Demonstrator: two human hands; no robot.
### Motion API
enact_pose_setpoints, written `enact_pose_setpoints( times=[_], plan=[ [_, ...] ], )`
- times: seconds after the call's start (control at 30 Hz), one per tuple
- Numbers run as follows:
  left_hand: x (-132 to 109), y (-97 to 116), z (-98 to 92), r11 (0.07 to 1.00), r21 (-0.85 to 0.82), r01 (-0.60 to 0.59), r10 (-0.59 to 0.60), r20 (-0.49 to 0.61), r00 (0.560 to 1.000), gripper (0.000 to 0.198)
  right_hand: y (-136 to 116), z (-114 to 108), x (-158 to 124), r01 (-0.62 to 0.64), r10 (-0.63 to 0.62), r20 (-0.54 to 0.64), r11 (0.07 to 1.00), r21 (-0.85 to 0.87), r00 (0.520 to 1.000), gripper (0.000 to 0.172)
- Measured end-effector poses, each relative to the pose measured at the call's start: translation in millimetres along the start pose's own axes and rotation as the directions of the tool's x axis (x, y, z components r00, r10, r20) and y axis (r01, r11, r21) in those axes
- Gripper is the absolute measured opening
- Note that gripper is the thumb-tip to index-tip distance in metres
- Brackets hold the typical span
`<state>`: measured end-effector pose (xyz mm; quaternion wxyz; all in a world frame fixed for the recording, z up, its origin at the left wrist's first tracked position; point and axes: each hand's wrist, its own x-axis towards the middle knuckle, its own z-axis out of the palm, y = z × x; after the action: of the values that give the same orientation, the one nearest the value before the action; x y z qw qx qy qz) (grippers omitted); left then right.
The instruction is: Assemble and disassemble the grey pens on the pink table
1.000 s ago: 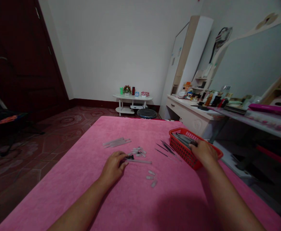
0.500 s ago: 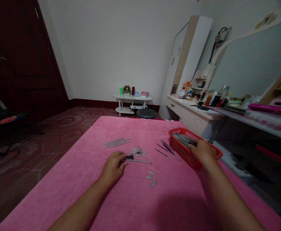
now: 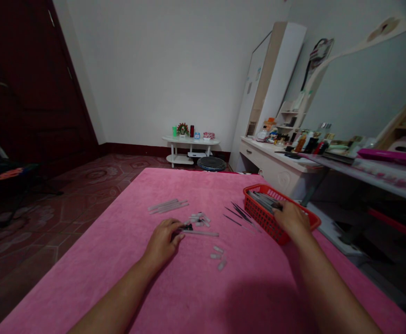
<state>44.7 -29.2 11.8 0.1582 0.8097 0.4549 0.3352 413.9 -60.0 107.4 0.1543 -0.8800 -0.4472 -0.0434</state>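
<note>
- Clock: laid on the pink plush cloth (image 3: 196, 292) as I stand watching; twelve at the far edge, six at the person.
- Red plastic lattice basket (image 3: 263, 218), two o'clock. Contents: slim grey rod-shaped pieces (image 3: 262, 200), lying together lengthwise.
- Right hand (image 3: 295, 219), over the basket's near half: fingertips closed on a dark piece (image 3: 278, 205) at the rods' near end. Whether several rods are caught too, I cannot tell.
- Left hand (image 3: 164, 239), nine o'clock: fingers curled over small black pieces (image 3: 189, 227); firm pinch or light rest, cannot tell.
- Translucent straight tube, apparently plastic (image 3: 204, 234), one, at the dial's middle, just beside the left thumb.
- Translucent slender tubes, a bundle (image 3: 168, 207), ten o'clock, roughly parallel.
- Small whitish stubby pieces, a heap (image 3: 205, 219), twelve o'clock, near the middle; a few loose pale pieces (image 3: 217, 249), five o'clock.
- Thin dark pointed sticks (image 3: 239, 211), one o'clock, fanned beside the basket.
- Handling, in my judgement: pinch one piece by its end and draw it along its length, so neighbours do not snag in the lattice.
- Left fingers best kept light; a nudge could roll the tube into the heap.
</note>
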Motion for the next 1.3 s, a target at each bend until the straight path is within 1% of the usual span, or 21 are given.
enact_pose_setpoints(
  times=[0.07,0.13,0.2,0.23,0.27,0.33,0.37,0.43,0.53,0.67,0.73,0.83,0.9,0.97,1.03,1.1,1.2,1.27,1.3],
  plan=[
    [0,0,-0.2,1.0,0.005,-0.003,0.003,0.001,1.0,0.024,-1,-1,-2,0.006,-0.005,-0.032,1.0,0.017,0.999,0.036],
    [0,0,-0.4,1.0,0.007,-0.009,0.009,-0.001,1.0,0.025,-3,-2,-4,0.02,-0.014,-0.095,0.998,0.063,0.995,0.035],
    [0,0,-0.6,1.0,0.005,-0.012,0.012,-0.006,1.0,0.024,-8,-4,-6,0.079,-0.05,-0.159,0.981,0.179,0.986,0.034],
    [0,0,-0.7,1.0,0.004,-0.011,0.011,-0.009,1.0,0.024,-12,-4,-7,0.139,-0.092,-0.181,0.954,0.265,0.979,0.033],
    [0,0,-0.8,1.0,0.002,-0.011,0.011,-0.01,1.0,0.024,-17,-3,-8,0.216,-0.153,-0.195,0.909,0.356,0.969,0.031],
    [0,1,-1.1,1.0,-0.002,-0.013,0.013,-0.008,1.0,0.023,-27,-1,-12,0.355,-0.293,-0.2,0.785,0.507,0.935,0.028],
    [0,2,-1.2,1.0,-0.005,-0.015,0.015,-0.004,1.0,0.023,-32,2,-15,0.399,-0.36,-0.185,0.73,0.554,0.915,0.027],
    [0,3,-1.5,1.0,-0.01,-0.022,0.022,0.007,1.0,0.023,-43,8,-22,0.442,-0.47,-0.122,0.666,0.601,0.874,0.027],
    [0,5,-2.1,0.999,-0.011,-0.038,0.038,0.027,0.999,0.024,-55,18,-35,0.428,-0.577,0.013,0.621,0.657,0.817,0.024],
    [0,7,-3.8,1.0,0.014,-0.025,0.024,0.046,0.999,0.024,-62,27,-47,0.361,-0.639,0.151,0.597,0.717,0.754,0.019],
    [0,6,-4.7,0.999,0.03,-0.013,0.012,0.032,0.999,0.024,-63,28,-50,0.339,-0.647,0.189,0.598,0.726,0.738,0.017],
    [1,6,-5.8,0.998,0.057,-0.012,0.016,-0.057,0.998,0.026,-66,29,-53,0.302,-0.648,0.222,0.594,0.745,0.729,0.015],
    [1,9,-6.6,0.998,0.051,-0.034,0.039,-0.108,0.993,0.027,-69,29,-57,0.259,-0.651,0.232,0.567,0.782,0.723,0.014],
    [0,13,-7.5,0.997,0.021,-0.072,0.073,-0.115,0.991,0.024,-74,29,-62,0.2,-0.665,0.254,0.527,0.826,0.703,0.013],
    [-1,17,-8.8,0.996,0.013,-0.087,0.088,-0.106,0.991,0.022,-78,28,-67,0.143,-0.687,0.287,0.497,0.856,0.667,0.012],
    [-2,18,-10.6,0.997,0.06,-0.051,0.057,-0.111,0.992,0.021,-80,27,-70,0.112,-0.701,0.312,0.488,0.866,0.641,0.01],
    [-2,11,-14.1,0.989,0.138,0.054,-0.034,-0.138,0.99,0.018,-81,27,-72,0.108,-0.7,0.318,0.492,0.864,0.639,0.009],
    [-1,4,-16.1,0.985,0.135,0.106,-0.091,-0.11,0.99,0.025,-81,28,-72,0.113,-0.7,0.317,0.494,0.862,0.64,0.009],
    [0,0,-16.8,0.985,0.123,0.124,-0.114,-0.085,0.99,0.025,-81,29,-73,0.118,-0.7,0.313,0.493,0.862,0.641,0.01]
  ],
)
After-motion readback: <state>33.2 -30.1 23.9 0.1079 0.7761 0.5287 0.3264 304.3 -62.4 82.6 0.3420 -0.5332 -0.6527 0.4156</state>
